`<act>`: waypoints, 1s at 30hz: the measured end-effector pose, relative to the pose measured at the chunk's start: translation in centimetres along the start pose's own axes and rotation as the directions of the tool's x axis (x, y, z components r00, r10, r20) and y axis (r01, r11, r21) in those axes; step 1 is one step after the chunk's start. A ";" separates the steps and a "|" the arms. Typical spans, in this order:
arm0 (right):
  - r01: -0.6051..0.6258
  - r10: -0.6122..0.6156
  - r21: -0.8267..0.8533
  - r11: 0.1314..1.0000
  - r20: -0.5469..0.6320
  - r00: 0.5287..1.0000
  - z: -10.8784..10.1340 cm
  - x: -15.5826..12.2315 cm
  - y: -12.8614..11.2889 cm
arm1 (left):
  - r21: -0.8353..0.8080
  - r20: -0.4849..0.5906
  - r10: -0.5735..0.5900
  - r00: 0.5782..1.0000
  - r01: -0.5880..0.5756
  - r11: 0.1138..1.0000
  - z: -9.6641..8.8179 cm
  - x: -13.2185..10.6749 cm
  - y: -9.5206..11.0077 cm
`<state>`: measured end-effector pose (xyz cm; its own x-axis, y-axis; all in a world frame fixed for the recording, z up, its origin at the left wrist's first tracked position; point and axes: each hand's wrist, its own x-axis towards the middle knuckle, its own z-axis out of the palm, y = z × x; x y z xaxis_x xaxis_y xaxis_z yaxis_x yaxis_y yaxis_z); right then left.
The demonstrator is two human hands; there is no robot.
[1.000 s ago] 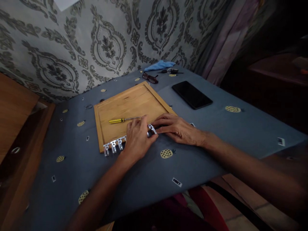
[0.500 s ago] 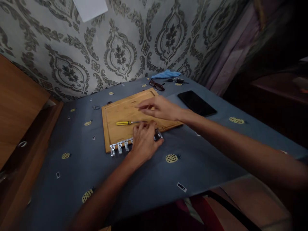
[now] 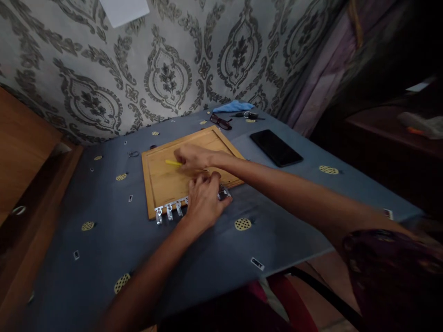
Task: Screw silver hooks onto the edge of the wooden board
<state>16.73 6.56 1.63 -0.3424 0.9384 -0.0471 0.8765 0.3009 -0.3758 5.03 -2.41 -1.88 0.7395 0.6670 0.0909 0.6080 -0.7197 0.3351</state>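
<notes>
A wooden board (image 3: 162,182) lies on the blue tablecloth (image 3: 104,230). A metal hook rail (image 3: 169,210) runs along the board's near edge. My left hand (image 3: 204,200) lies closed over the rail's middle, pressing it to the board. My right hand (image 3: 192,159) reaches across the board and closes on the yellow-handled screwdriver (image 3: 171,163), whose handle end sticks out to the left of my fingers.
A black phone (image 3: 276,147) lies right of the board. Glasses (image 3: 220,121), keys (image 3: 249,115) and a blue cloth (image 3: 232,107) sit at the far edge by the patterned wall. A wooden cabinet (image 3: 24,157) stands at the left.
My right hand left the hook rail, swung over the board to the left and came down on the screwdriver. My left hand stayed on the rail.
</notes>
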 end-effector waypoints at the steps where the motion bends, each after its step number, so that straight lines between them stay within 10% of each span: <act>1: -0.037 0.038 0.008 0.999 -0.109 0.993 -0.7 -1.0 0.3 | 0.006 0.001 0.004 1.000 -0.004 1.000 0.0 0.0 0.0; 4: -0.120 0.140 0.074 0.990 -0.401 0.905 -1.8 -4.8 1.6 | 0.012 -0.003 0.022 1.000 -0.022 1.000 0.1 -0.1 0.0; 7: 0.096 0.242 0.362 0.927 -0.776 0.583 -0.9 -9.4 2.7 | 0.006 -0.004 0.025 1.000 -0.025 1.000 0.1 -0.1 0.0; 11: 0.275 0.307 0.461 0.844 -0.835 0.457 2.7 -14.2 2.7 | -0.001 0.007 0.017 1.000 -0.017 1.000 0.0 -0.1 0.1; 17: 0.272 0.336 0.496 0.825 -0.817 0.469 6.0 -16.2 1.3 | -0.006 0.012 0.010 1.000 -0.010 1.000 0.2 0.0 0.0; 30: 0.239 0.095 0.227 0.944 -0.882 0.462 5.7 -16.7 1.4 | -0.061 0.000 0.032 0.999 -0.032 0.998 0.5 -0.1 -0.2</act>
<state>21.77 -9.64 -3.42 0.2234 0.6122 0.7585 0.6685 0.4700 -0.5763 4.93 -2.43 -2.45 0.7589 0.6433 0.1015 0.5649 -0.7277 0.3890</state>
